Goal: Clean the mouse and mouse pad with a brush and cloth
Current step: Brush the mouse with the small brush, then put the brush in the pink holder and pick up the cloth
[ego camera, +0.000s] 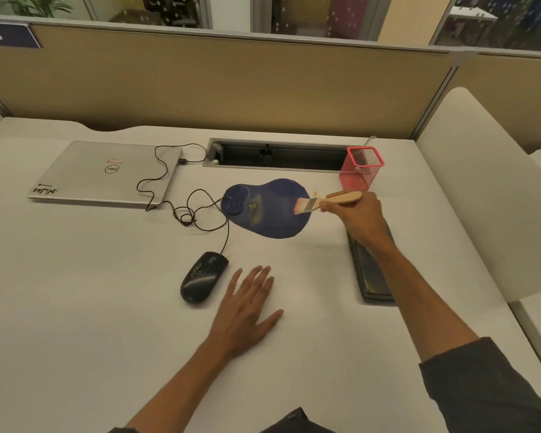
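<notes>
Fingers of the right hand curl round the pale wooden handle of a flat paintbrush, gripping it near the metal ferrule. The brush's long axis runs roughly left to right, bristles pointing left, and the pinkish bristle tips sit over the right part of the dark blue, rounded mouse pad; whether they actually touch the fabric is hard to tell from this blurred view. The pad lies directly left of the grip, so a sweep would travel leftward across it towards the yellowish specks near its raised wrist rest. The left hand lies flat on the white desk, fingers straight, holding nothing. Just beside it, to its left, sits the black corded mouse, off the pad and nearer this hand than the brush. Beyond stand a pink mesh pen holder and a closed silver laptop.
</notes>
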`<state>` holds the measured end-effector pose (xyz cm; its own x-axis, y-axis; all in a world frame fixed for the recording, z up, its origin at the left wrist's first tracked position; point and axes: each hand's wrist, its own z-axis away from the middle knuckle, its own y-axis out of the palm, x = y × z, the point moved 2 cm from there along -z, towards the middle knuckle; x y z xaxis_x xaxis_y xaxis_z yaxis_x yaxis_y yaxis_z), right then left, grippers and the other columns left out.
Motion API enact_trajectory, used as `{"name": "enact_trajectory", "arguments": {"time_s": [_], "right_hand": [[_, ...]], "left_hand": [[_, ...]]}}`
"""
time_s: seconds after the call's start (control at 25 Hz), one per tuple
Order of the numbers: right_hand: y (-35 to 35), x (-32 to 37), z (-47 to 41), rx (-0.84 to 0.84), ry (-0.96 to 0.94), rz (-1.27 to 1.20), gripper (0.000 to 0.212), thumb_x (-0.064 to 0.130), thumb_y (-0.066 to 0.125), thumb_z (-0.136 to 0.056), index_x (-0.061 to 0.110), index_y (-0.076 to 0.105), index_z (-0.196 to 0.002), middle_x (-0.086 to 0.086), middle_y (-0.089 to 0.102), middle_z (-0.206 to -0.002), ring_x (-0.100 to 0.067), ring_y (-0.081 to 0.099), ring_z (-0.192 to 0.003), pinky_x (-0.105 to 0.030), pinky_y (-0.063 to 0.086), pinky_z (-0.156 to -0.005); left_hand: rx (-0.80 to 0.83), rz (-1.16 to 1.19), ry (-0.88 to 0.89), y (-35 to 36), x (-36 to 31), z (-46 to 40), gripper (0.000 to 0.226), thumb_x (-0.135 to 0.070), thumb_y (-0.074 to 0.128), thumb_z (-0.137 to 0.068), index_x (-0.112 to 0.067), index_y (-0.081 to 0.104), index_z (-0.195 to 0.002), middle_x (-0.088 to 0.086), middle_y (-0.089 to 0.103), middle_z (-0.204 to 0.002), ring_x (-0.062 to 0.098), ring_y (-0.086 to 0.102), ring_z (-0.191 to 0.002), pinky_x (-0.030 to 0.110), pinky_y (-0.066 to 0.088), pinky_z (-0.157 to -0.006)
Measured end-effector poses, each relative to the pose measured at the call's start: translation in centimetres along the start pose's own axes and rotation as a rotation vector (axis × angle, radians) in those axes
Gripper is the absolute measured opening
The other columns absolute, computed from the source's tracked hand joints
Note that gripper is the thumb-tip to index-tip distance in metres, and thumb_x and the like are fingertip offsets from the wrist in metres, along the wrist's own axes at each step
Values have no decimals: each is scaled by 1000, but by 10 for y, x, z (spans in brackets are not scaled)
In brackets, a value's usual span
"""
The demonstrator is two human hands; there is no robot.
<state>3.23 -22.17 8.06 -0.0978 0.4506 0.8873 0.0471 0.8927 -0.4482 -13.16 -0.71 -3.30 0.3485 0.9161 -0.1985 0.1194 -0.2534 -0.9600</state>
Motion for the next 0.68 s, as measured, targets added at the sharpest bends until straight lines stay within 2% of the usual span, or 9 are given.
{"name": "enact_trajectory", "arguments": {"time_s": [0.08,0.16,0.24,0.32,0.44,0.56,0.68], "right_hand": [[-22,-6,-18,-94,5,13,21,35,75,-77,16,73,-86,6,69,-77,-10,64,-67,-9,46,-53],[-42,-12,-37,-182,16,39,24,39,76,-75,17,73,-82,8,67,-71,-6,63,-63,-8,45,-52],[-62,-17,-59,-285,46,81,30,43,73,-77,13,71,-77,6,65,-66,-4,58,-56,-12,44,-50],[-81,-23,-82,-406,58,104,39,44,68,-81,6,73,-77,-3,68,-68,-10,58,-59,-24,45,-56],[-103,-27,-118,-552,43,141,43,47,60,-86,7,76,-81,-10,71,-75,-16,62,-69,-23,42,-62],[-103,-35,-146,-583,84,284,44,46,53,-88,8,74,-83,-12,72,-83,-26,64,-78,-37,47,-77],[-89,-52,-165,-520,195,426,42,44,53,-89,6,70,-91,-14,70,-97,-33,61,-94,-41,40,-88]], "left_hand": [[110,5,35,8,-10,-28,70,-61,27,-96,-15,29,-149,2,19,-159,14,7,-147,42,3,-120],[164,15,46,16,-15,-55,74,-64,20,-94,-19,16,-152,-1,6,-161,11,-3,-147,38,-5,-120],[197,40,39,23,-17,-73,76,-66,17,-93,-21,9,-153,-3,0,-161,10,-7,-147,36,-6,-120],[212,58,22,29,-17,-82,76,-68,16,-92,-22,7,-153,-5,-1,-161,8,-8,-146,36,-4,-120],[204,74,7,36,-16,-84,76,-69,15,-92,-24,7,-153,-8,-3,-160,5,-11,-145,34,-4,-120],[208,85,3,38,-16,-84,76,-69,15,-92,-25,5,-153,-9,-6,-160,5,-13,-145,35,-4,-120],[203,90,1,37,-16,-85,75,-69,16,-93,-25,6,-153,-10,-6,-159,4,-13,-145,36,-5,-120]]}}
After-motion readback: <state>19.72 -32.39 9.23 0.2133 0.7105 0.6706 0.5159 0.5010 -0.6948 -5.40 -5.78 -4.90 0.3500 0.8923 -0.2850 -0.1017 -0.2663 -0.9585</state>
